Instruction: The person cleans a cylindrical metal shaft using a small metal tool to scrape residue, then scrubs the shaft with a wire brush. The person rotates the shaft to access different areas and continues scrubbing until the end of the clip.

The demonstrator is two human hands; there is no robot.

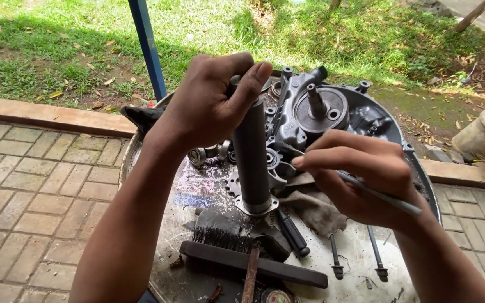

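One dark metal tube (pixel 251 160) stands upright on a round tray (pixel 366 264), its flanged foot resting on the tray's dirty pale surface near the middle. The left hand (pixel 211 104) is clenched around the tube's top end, thumb pressed down its side. The right hand (pixel 360 177) is just beside the tube, fingers pinched on one thin metal rod (pixel 385 196) that slants back over the wrist. Behind them lies one grey engine casing (pixel 315 115) with one shaft sticking up from it. A crumpled rag (pixel 312 210) lies under the right hand. In front lie one black brush (pixel 248 255), one black-handled screwdriver (pixel 293 233) and two long bolts (pixel 374 252). Beyond the tray are brick paving (pixel 40 185), one blue post (pixel 148 47) and grass (pixel 242 25).
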